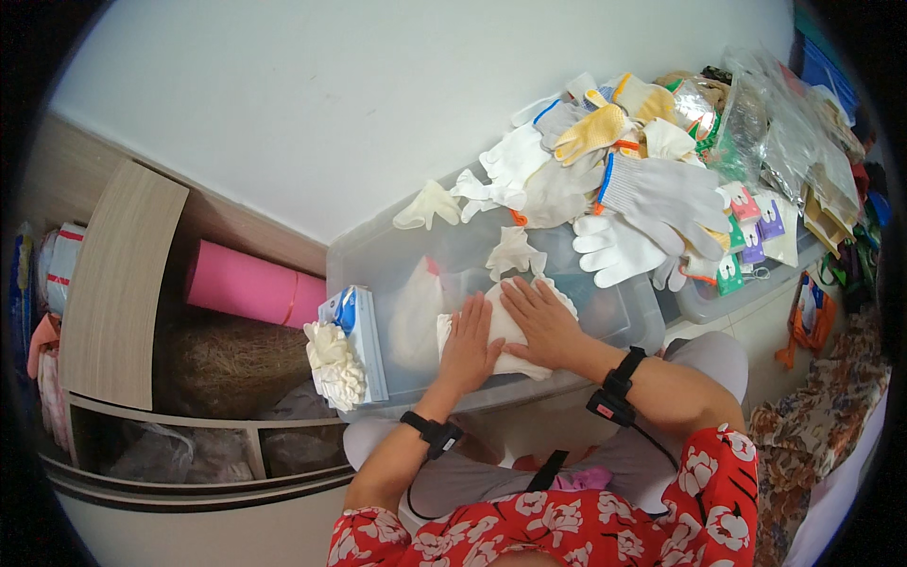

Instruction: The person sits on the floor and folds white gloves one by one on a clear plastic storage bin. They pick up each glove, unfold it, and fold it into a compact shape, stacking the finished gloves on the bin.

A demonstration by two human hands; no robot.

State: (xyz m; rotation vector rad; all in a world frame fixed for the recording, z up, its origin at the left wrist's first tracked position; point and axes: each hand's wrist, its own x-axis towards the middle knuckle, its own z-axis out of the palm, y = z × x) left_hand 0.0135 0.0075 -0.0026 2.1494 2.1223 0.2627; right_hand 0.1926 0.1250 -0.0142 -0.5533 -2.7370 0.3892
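Far left: wooden shelf unit [118, 283], pink roll [248, 286] lying in its upper bay. Next over, a bunch of cream gloves [334, 364] touching a blue-and-white glove box [361, 335] on the left end of the clear plastic bin lid [397, 260]. Left hand [470, 345] flat, fingers spread, pressing on a folded white glove stack [505, 335] at the lid's near edge. Right hand [540, 319] also flat and open, on the same stack, just beside the left. Neither grips anything. Far right: loose pile of white, grey and yellow gloves [605, 180], then clear packets [784, 142].
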